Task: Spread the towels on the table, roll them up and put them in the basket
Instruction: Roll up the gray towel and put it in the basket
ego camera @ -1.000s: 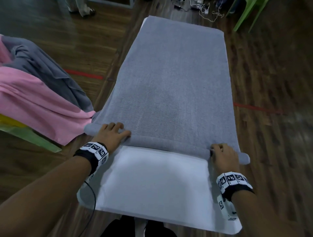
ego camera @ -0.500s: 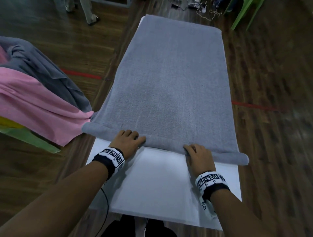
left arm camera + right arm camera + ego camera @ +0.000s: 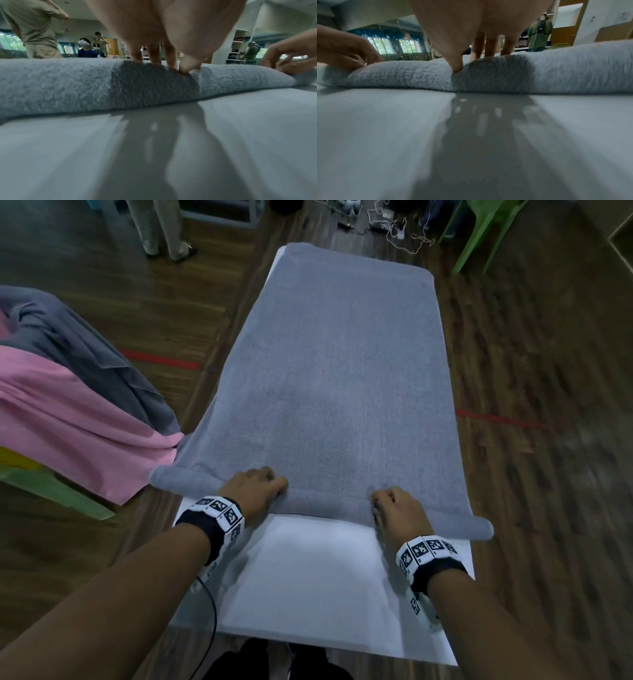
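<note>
Both hands, left hand point(image 3: 255, 493) and right hand point(image 3: 399, 513), fingers curled, press the soft grey towel point(image 3: 342, 378) roll (floppy, so hold nearer its ends).

A white table point(image 3: 308, 594) carries a grey towel point(image 3: 342, 371), near edge rolled.

The towel point(image 3: 342, 371) hides most of the counter point(image 3: 308, 577); only the near end and a sliver along the far left edge show. At 9 o'clock in the head view the pink cloth point(image 3: 68, 433) and grey cloth point(image 3: 85, 347) run off the edge, and what they lie on is mostly covered. At 11 o'clock a person's legs point(image 3: 161, 227) are cut at the top. Both wrist views crop the palms at 12 o'clock (the left hand point(image 3: 163, 27), the right hand point(image 3: 471, 27)), and fingers point(image 3: 152, 54) vanish behind the roll. Background people there are too blurred to tell.
</note>
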